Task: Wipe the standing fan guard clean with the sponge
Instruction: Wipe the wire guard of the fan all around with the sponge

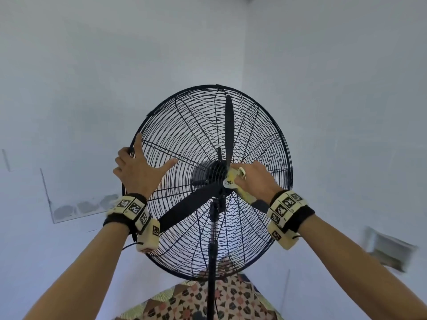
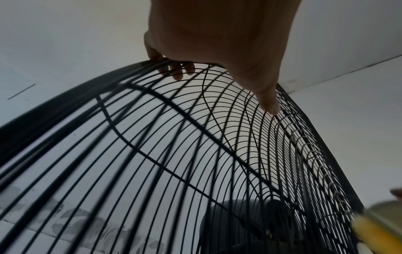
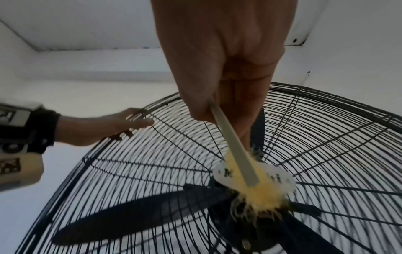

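The standing fan's black wire guard [image 1: 254,125] fills the middle of the head view, tilted toward me. My left hand [image 1: 138,167] grips its upper left rim: the fingers curl over the rim [image 2: 174,72] and the thumb lies stretched across the wires. My right hand [image 1: 256,179] holds a yellow sponge [image 1: 245,195] with a pale scouring side [image 3: 232,146]. The sponge presses on the guard's centre, partly covering the white oval badge [image 3: 280,178].
Black blades [image 1: 184,211] and the motor hub sit behind the guard. The black pole [image 1: 211,262] runs down to a patterned floor covering [image 1: 208,303]. Pale walls meet in a corner close behind the fan. A small box [image 1: 390,250] is on the right wall.
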Demonstrator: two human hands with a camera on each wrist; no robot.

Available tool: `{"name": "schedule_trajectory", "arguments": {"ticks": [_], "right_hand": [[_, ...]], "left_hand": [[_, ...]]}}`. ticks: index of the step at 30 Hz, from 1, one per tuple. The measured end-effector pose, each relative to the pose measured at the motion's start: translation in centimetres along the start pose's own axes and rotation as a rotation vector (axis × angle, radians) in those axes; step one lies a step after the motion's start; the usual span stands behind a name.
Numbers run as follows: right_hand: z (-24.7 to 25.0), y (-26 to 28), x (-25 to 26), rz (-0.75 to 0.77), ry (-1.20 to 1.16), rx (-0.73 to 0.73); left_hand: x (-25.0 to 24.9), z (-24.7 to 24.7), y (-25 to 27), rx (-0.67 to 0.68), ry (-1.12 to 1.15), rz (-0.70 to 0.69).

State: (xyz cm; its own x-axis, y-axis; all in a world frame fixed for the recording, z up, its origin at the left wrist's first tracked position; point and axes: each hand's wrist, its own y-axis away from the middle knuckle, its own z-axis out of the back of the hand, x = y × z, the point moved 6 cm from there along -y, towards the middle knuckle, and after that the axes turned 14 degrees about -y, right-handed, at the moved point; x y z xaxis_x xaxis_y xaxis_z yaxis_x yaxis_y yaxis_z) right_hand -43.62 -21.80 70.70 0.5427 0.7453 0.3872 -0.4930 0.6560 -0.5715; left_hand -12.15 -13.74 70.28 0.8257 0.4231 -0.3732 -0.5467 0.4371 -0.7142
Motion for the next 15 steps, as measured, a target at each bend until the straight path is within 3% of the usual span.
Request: {"name": "schedule_trajectory", "arguments": {"ticks": [9, 12, 15], "right_hand": [[2.5, -6.0, 10.0, 0.426, -0.030, -0.314], [3.5, -9.1, 13.1, 0.456, -0.031, -0.421], [4.0, -12.6, 16.2, 0.497, -0.031, -0.417]], "left_hand": [[0.4, 0.2, -1.0, 0.122, 0.114, 0.014], [0.8, 0.4, -1.3, 0.184, 0.296, 0.015], [1.1, 0.5, -1.3, 0.238, 0.388, -0.017]]}}
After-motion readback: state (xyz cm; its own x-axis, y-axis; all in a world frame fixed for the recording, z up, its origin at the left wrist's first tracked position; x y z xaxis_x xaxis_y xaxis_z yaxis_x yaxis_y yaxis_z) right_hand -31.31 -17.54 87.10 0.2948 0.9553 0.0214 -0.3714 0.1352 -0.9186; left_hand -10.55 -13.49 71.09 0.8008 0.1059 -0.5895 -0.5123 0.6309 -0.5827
